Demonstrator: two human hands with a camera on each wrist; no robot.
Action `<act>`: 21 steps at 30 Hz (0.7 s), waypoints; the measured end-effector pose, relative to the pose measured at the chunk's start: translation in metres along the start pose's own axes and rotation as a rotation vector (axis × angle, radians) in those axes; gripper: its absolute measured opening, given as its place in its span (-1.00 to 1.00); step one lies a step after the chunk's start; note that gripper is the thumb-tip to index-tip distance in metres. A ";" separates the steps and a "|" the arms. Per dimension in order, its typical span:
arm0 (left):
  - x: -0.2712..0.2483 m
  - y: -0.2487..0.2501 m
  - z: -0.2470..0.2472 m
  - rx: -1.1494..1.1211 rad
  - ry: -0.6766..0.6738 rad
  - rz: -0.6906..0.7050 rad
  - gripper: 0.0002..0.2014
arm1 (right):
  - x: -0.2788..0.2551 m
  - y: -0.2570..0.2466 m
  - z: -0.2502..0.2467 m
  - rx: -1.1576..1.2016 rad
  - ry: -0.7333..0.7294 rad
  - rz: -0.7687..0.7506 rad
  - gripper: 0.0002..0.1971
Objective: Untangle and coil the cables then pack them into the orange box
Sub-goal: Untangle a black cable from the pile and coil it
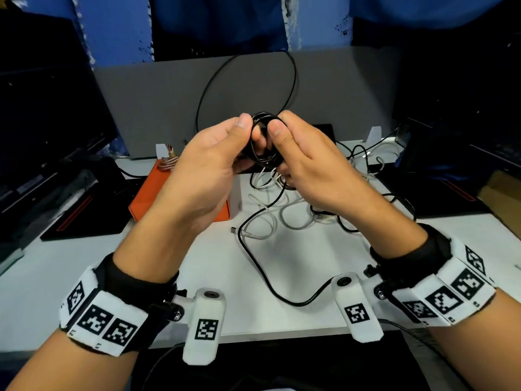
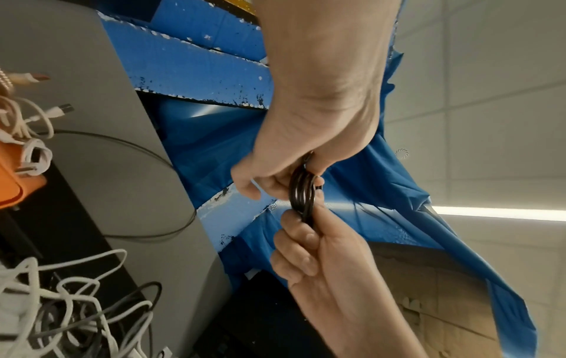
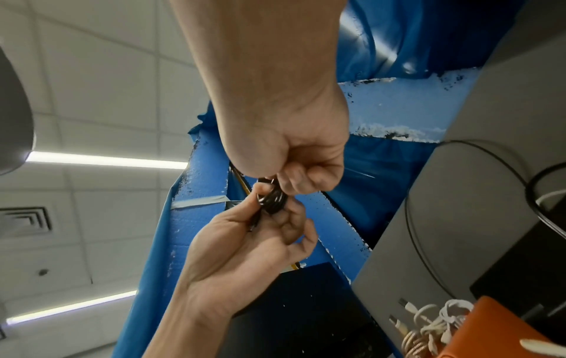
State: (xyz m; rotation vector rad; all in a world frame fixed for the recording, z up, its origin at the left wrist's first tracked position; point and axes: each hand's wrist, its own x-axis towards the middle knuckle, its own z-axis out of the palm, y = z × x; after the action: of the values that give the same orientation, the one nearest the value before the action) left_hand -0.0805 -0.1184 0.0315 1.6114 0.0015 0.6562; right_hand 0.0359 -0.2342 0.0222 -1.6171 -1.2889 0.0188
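Thin black cable point(image 1: 265, 119), wound into a small tight coil, held up above the white desk point(image 1: 231, 266), between both hands. Left hand point(image 1: 208, 162) pinching the coil's left side, thumb on top, fingers curled under. Right hand point(image 1: 304, 159) pinching the right side likewise, thumb pressed on the upper strands. From the left wrist view, several glossy black turns point(image 2: 301, 193) stacked side by side between the fingertips point(image 2: 294, 225). One large loose loop of the same cable point(image 1: 293, 74) arcing up behind the hands against the grey partition panel point(image 1: 146, 100). Flat orange rectangular box point(image 1: 146, 193) lying on the desk below the left hand, a braided copper-coloured cable point(image 1: 168, 162) coiled at its far edge, white cable bundles point(image 3: 441, 317) beside that in the right wrist view. Tangled white and black cables point(image 1: 276, 210) spread on the desk just right of the box, under the right hand. Marker-patterned white wristbands point(image 1: 98, 320) on both wrists.
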 end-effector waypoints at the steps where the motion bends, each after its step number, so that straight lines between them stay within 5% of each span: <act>1: 0.000 0.000 -0.001 0.048 0.014 0.023 -0.64 | -0.001 -0.002 0.000 -0.046 0.018 -0.016 -0.65; 9: 0.003 -0.008 -0.007 -0.226 0.029 0.013 -0.61 | -0.006 -0.016 0.004 0.627 -0.190 0.267 -0.63; 13: 0.004 -0.012 -0.009 0.116 0.041 0.031 -0.60 | -0.003 -0.010 0.004 0.451 -0.094 0.241 -0.64; 18: -0.001 -0.004 -0.015 0.748 0.135 0.035 -0.62 | 0.000 -0.003 0.004 -0.041 0.009 0.105 -0.63; 21: -0.007 -0.002 -0.015 0.894 0.117 0.101 -0.58 | -0.001 -0.008 0.004 -0.227 0.021 0.056 -0.62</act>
State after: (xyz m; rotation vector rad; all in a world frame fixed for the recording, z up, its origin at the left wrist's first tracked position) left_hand -0.0913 -0.1071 0.0271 2.4341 0.3441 0.8951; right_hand 0.0274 -0.2334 0.0253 -1.8413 -1.2648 -0.1139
